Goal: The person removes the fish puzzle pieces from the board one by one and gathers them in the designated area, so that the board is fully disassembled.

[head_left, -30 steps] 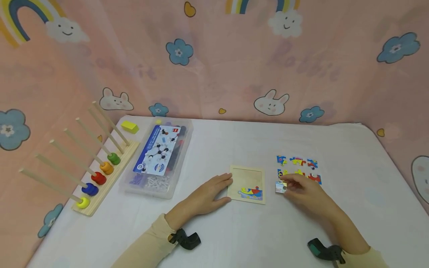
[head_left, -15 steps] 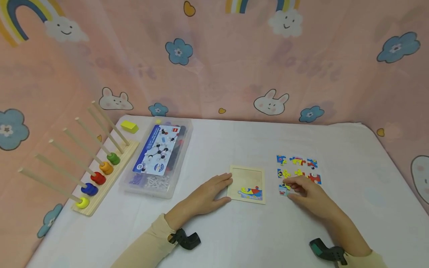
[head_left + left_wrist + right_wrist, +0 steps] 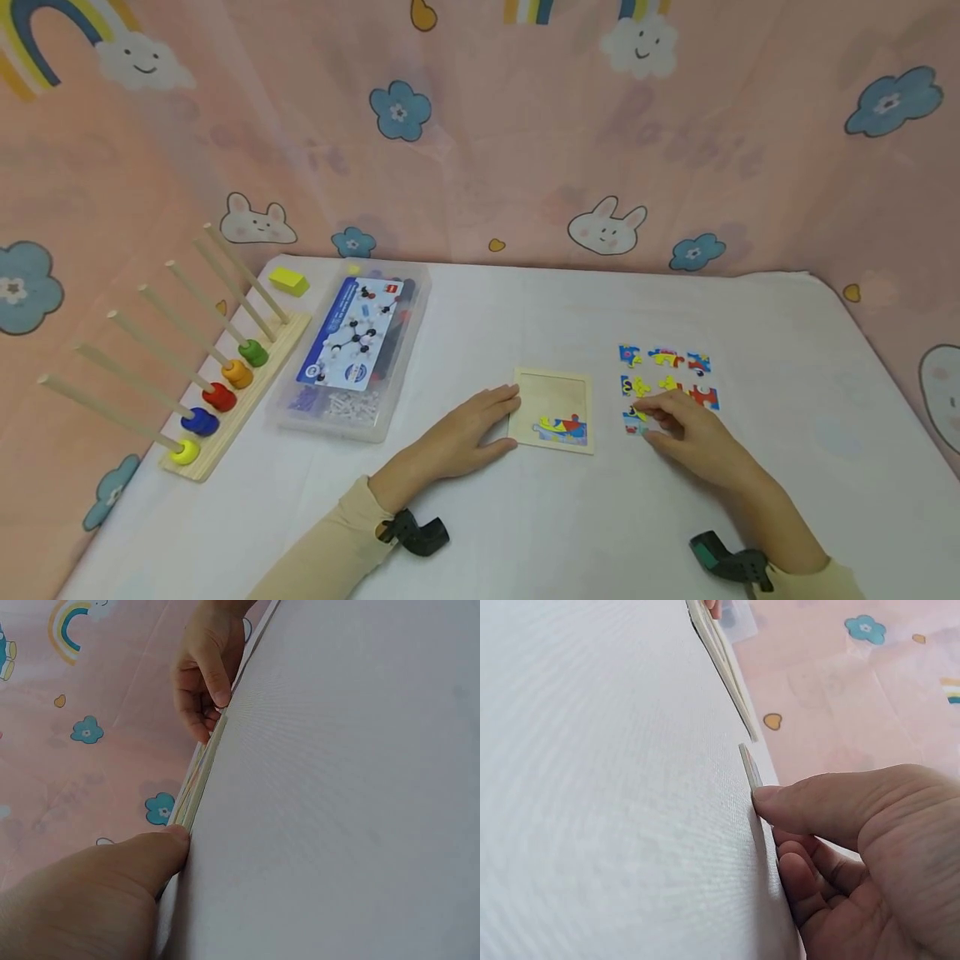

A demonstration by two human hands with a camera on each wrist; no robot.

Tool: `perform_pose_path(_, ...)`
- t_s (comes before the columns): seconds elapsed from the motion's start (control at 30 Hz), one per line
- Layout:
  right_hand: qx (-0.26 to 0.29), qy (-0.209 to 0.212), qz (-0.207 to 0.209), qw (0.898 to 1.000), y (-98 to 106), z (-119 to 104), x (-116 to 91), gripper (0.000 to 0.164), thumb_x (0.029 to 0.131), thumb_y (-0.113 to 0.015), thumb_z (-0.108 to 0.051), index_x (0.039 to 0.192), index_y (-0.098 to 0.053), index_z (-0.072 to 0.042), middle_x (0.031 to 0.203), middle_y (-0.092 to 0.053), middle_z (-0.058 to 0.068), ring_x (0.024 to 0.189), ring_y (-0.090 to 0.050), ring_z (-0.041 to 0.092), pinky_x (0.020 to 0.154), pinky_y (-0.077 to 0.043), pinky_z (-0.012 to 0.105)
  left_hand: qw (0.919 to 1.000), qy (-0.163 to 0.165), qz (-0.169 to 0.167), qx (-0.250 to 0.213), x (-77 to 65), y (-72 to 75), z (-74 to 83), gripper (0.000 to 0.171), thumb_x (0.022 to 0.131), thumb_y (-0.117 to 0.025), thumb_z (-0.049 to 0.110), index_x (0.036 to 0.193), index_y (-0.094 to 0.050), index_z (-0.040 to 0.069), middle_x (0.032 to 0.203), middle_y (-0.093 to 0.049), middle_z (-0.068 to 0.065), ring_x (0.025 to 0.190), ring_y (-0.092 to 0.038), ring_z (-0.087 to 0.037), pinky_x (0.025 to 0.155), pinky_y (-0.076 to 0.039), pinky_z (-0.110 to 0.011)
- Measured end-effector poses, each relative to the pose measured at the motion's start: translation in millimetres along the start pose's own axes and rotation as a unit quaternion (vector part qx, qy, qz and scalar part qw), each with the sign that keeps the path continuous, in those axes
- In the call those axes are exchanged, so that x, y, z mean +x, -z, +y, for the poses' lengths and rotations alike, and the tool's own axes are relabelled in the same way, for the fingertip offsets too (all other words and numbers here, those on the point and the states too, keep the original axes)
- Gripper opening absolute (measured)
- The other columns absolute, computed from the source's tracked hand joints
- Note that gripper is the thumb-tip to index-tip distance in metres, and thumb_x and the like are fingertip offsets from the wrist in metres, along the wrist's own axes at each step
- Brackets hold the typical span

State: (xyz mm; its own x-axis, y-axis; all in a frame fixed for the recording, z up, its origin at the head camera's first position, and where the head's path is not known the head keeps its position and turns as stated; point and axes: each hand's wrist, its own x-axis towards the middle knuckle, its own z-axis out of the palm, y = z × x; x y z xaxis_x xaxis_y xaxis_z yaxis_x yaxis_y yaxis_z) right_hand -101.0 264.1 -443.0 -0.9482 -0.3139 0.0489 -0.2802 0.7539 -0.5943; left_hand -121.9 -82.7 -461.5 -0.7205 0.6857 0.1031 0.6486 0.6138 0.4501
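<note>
My left hand (image 3: 472, 433) lies at the left side of a square wooden puzzle tray (image 3: 551, 390), straight fingers touching its rim. In the left wrist view its thumb (image 3: 169, 844) rests against the tray's edge. A joined patch of puzzle (image 3: 562, 429) in yellow, red and blue fills the tray's lower right corner. To the right of the tray, my right hand (image 3: 693, 437) pinches a puzzle piece (image 3: 633, 423) with a blue and pale print, low over the table. The right wrist view shows that piece (image 3: 748, 769) edge-on at the thumb tip; its far part is hidden by the fingers.
Several loose puzzle pieces (image 3: 666, 357) lie in rows behind my right hand. A clear plastic box (image 3: 397, 367) with a molecule-picture label stands at left. Beyond it are a wooden peg stand (image 3: 255, 400) with coloured beads and a yellow block (image 3: 289, 282). A patterned pink cloth (image 3: 480, 150) hangs behind.
Over the last second my right hand has shifted slightly right and nearer with the puzzle piece, which has turned. It has held still since half a second ago. The left hand stays put.
</note>
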Motion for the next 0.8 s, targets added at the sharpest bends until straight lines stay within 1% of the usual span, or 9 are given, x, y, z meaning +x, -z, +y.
perform_pose_path(0.27, 0.005, -0.014, 0.006, 1.000, 1, -3, -1, 0.032, 0.085, -0.070, -0.015, 0.116, -0.063, -0.008, 0.108, -0.059, 0.004, 0.089, -0.049, 0.007, 0.076, -0.047, 0.012, 0.9999, 0.005, -0.010, 0.005, 0.2, 0.3, 0.7, 0.060, 0.094, -0.057, 0.036, 0.143, -0.041, 0.006, 0.155, -0.031, -0.003, 0.143, -0.027, -0.017, 0.119, -0.022, -0.031)
perform_pose_path(0.37, 0.009, -0.016, 0.013, 1.000, 0, -4, -1, 0.033, 0.086, -0.070, -0.017, 0.116, -0.062, -0.008, 0.109, -0.061, 0.003, 0.090, -0.051, 0.006, 0.078, -0.045, 0.008, 0.9999, 0.005, -0.010, 0.008, 0.3, 0.9, 1.2, 0.060, 0.094, -0.057, 0.036, 0.143, -0.041, 0.006, 0.154, -0.031, -0.004, 0.143, -0.027, -0.017, 0.119, -0.023, -0.031)
perform_pose_path(0.47, 0.011, -0.010, 0.024, 1.000, 0, -6, -1, 0.035, 0.086, -0.070, -0.019, 0.117, -0.061, -0.008, 0.111, -0.062, 0.004, 0.095, -0.055, 0.007, 0.082, -0.041, 0.002, 0.9999, 0.006, -0.010, 0.008, 0.4, 1.2, 1.4, 0.060, 0.094, -0.058, 0.035, 0.143, -0.041, 0.005, 0.154, -0.031, -0.004, 0.143, -0.027, -0.018, 0.119, -0.023, -0.032)
perform_pose_path(0.57, 0.019, -0.001, 0.028, 0.999, -1, -10, 0, 0.037, 0.086, -0.070, -0.020, 0.120, -0.060, -0.007, 0.116, -0.062, 0.006, 0.101, -0.057, 0.011, 0.086, -0.036, -0.002, 0.9999, 0.006, -0.009, 0.006, 0.3, 1.3, 1.3, 0.060, 0.094, -0.058, 0.035, 0.143, -0.041, 0.005, 0.154, -0.031, -0.004, 0.143, -0.027, -0.018, 0.119, -0.023, -0.032)
perform_pose_path(0.63, 0.026, 0.006, 0.027, 0.999, -2, -13, 0, 0.040, 0.086, -0.070, -0.021, 0.122, -0.059, -0.007, 0.118, -0.062, 0.006, 0.104, -0.057, 0.012, 0.087, -0.036, -0.001, 0.9999, 0.007, -0.009, 0.004, 0.3, 1.4, 1.1, 0.060, 0.094, -0.058, 0.036, 0.143, -0.041, 0.006, 0.154, -0.031, -0.004, 0.143, -0.027, -0.017, 0.119, -0.023, -0.031)
perform_pose_path(0.73, 0.038, 0.011, 0.018, 0.999, -3, -18, 1, 0.042, 0.087, -0.070, -0.022, 0.125, -0.058, -0.009, 0.120, -0.062, 0.005, 0.107, -0.057, 0.010, 0.089, -0.037, -0.001, 0.9999, 0.006, -0.009, 0.000, 0.3, 1.6, 1.0, 0.060, 0.094, -0.058, 0.036, 0.143, -0.041, 0.006, 0.154, -0.031, -0.003, 0.143, -0.027, -0.017, 0.119, -0.023, -0.031)
perform_pose_path(0.8, 0.044, 0.014, 0.011, 0.999, -4, -22, 2, 0.043, 0.087, -0.070, -0.022, 0.126, -0.057, -0.010, 0.122, -0.062, 0.004, 0.109, -0.057, 0.012, 0.090, -0.037, 0.000, 0.9999, 0.005, -0.009, 0.000, 0.5, 1.8, 1.0, 0.060, 0.094, -0.058, 0.035, 0.143, -0.041, 0.006, 0.154, -0.031, -0.003, 0.143, -0.027, -0.016, 0.119, -0.023, -0.031)
